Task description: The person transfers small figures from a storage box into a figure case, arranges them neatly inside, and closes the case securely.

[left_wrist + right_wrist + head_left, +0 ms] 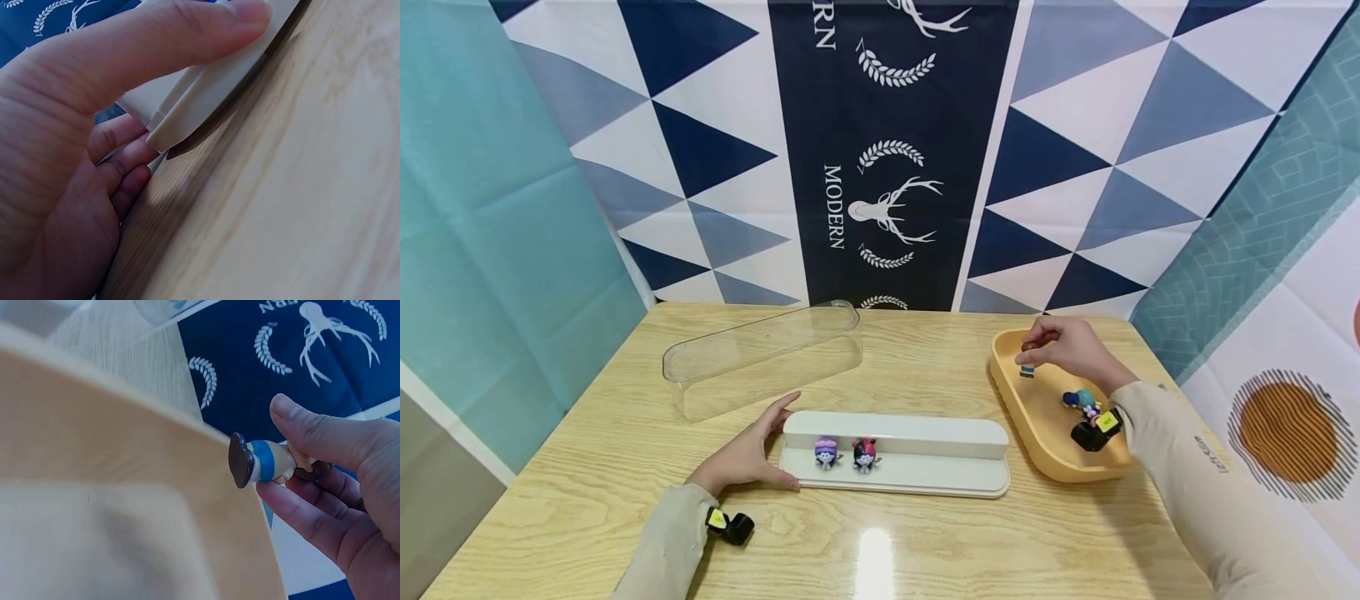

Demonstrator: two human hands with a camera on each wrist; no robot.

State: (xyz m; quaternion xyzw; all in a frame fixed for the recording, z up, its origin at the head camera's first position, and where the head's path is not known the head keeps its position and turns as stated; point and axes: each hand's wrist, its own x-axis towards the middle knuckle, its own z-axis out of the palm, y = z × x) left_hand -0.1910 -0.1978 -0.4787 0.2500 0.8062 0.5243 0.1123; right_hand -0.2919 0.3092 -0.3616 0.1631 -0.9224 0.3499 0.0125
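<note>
My left hand (748,450) grips the left end of a long white stepped display base (917,475), thumb at its front edge and fingers round the back. Two small figurines stand toward the base's left end: a purple one (826,452) and a red-and-black one (864,456). Above the yellow-orange tray (1037,442), my right hand (1075,346) pinches a small figurine (269,461) with a tan body, a blue band and a dark foot end. Its upper part is hidden in the fingers. Another figurine, blue-green (1081,400), lies in the tray, partly behind the wrist camera.
A clear plastic cover (767,358) lies on the wooden table (940,542) at the back left. The tray's raised rim stands just right of the white base. A patterned cloth wall (895,167) closes off the table's back.
</note>
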